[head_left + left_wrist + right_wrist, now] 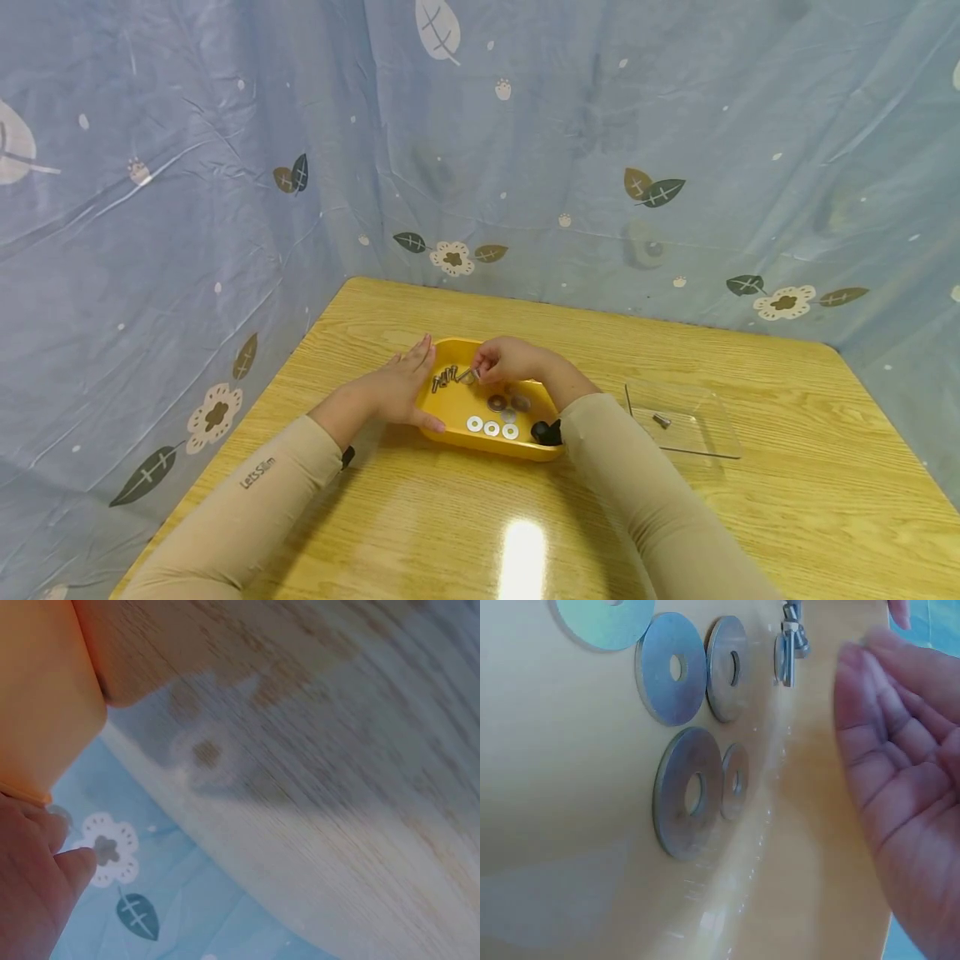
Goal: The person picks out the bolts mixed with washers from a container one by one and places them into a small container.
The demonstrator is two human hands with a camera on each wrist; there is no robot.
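A yellow tray [450, 408] on the table holds bolts [444, 377], flat washers [491, 428] and a black piece [545, 432]. My left hand [397, 387] rests against the tray's left end with its fingers straight and spread; its thumb lies along the front rim. My right hand [510, 362] reaches in over the back rim. Its thumb and fingertips come together on a small shiny metal piece, apparently a bolt, beside another bolt [464, 376]. The right wrist view shows the pinched fingertips [859, 656] but hides what is between them. Larger washers [690, 793] lie nearby.
To the right of the tray, a clear plastic box [693, 429] stands on the wood-grain table [810, 442] with one bolt [661, 421] in it. A blue patterned curtain [555, 150] hangs along the table's back and left sides.
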